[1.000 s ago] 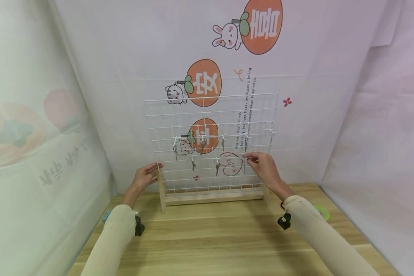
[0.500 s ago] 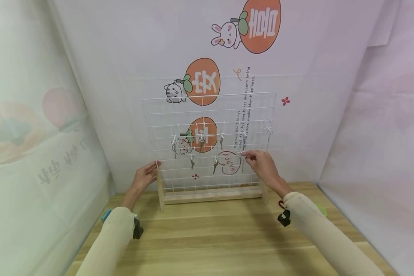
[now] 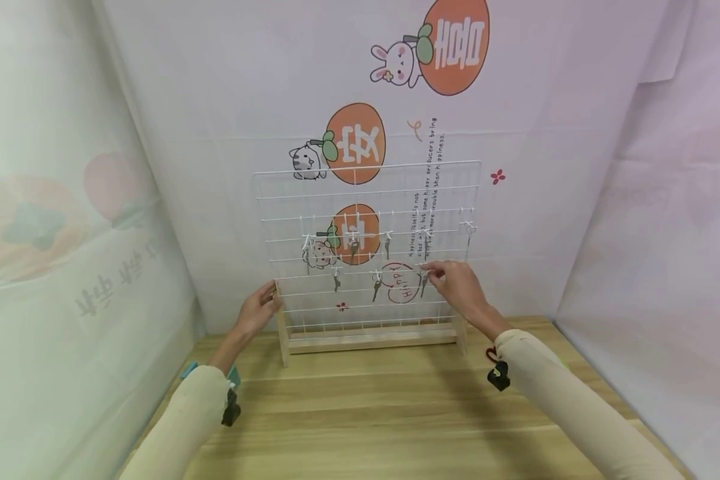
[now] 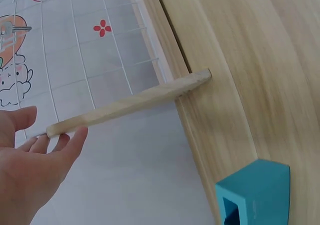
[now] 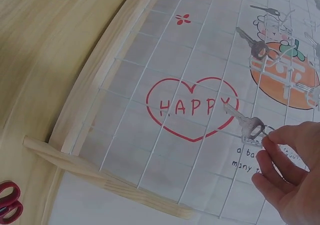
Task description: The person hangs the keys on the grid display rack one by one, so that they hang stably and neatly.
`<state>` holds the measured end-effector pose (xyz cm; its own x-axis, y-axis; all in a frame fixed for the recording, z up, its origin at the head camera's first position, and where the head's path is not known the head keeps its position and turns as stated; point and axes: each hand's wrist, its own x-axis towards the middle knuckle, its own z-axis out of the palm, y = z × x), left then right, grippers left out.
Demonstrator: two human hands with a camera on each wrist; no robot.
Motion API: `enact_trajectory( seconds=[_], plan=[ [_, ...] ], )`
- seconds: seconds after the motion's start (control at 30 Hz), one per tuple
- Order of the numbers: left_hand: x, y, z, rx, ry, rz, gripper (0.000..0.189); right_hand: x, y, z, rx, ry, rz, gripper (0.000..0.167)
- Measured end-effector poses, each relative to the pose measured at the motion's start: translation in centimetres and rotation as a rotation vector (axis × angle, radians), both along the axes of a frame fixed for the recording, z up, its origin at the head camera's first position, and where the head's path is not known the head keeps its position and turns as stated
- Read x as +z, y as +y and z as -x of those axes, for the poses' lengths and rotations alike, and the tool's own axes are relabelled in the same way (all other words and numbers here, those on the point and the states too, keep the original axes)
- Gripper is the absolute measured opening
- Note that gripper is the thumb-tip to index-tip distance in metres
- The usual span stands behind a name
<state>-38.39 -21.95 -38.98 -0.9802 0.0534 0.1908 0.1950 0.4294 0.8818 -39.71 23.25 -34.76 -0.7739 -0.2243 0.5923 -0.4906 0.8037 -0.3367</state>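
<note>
A white wire grid stands upright in a wooden base. Several keys hang on its hooks in two rows, among them one key low in the middle. My right hand is at the right of the lower row. Its thumb and index finger pinch the small ring of a key, right at the grid, and the key's blade points away from the fingers. At the left side, my left hand touches the top of the wooden side post with loose fingers, one digit held off the wood.
A teal block lies on the table near my left wrist. Red-handled scissors lie to the right of the base. A printed cloth backdrop rises close behind the grid, with cloth walls on both sides.
The key below my right fingers has turned to show its flat side. My left fingers, which reached past the post's edge, have drawn back slightly. The right hand stays at the same spot.
</note>
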Motion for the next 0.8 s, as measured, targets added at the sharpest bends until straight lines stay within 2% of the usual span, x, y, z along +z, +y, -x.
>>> enact_trajectory(
  seconds=[0.27, 0.47, 0.7, 0.8],
  plan=[
    [-0.2, -1.1, -0.3, -0.041, 0.011, 0.091, 0.065, -0.2, 0.4, -0.2, -0.005, -0.017, -0.035, 0.028],
    [0.2, -2.0, -0.8, -0.081, -0.028, 0.158, 0.067, -0.2, 1.5, -0.8, -0.021, -0.033, -0.050, 0.030],
    [0.6, -3.6, -1.9, -0.140, -0.075, 0.284, 0.074, -0.8, 2.9, -1.4, -0.017, -0.049, -0.099, 0.024],
    [0.6, -4.2, -2.5, -0.165, -0.063, 0.329, 0.078, -1.5, 3.5, -1.7, 0.000, -0.053, -0.092, 0.024]
  ],
)
